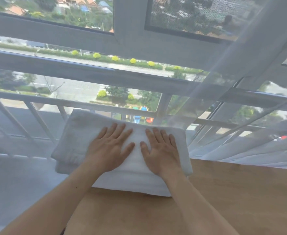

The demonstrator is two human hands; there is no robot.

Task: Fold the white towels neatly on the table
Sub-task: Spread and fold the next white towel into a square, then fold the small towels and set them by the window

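A stack of folded white towels (pixel 78 138) lies on the far left corner of the wooden table (pixel 241 192), its left part reaching past the table's edge. My left hand (pixel 108 148) lies flat on top of the stack with fingers spread. Beside it, my right hand (pixel 161 148) also presses flat on the top towel, fingers straight. Both palms rest on the same folded towel, thumbs a little apart. Layered edges of the lower towels show at the front and left side.
Straight ahead stands a large window with a white railing (pixel 37 116) behind the table. A sheer white curtain (pixel 241 133) hangs at the right and drapes onto the table's back edge. Grey floor (pixel 12 184) lies to the left of the table.
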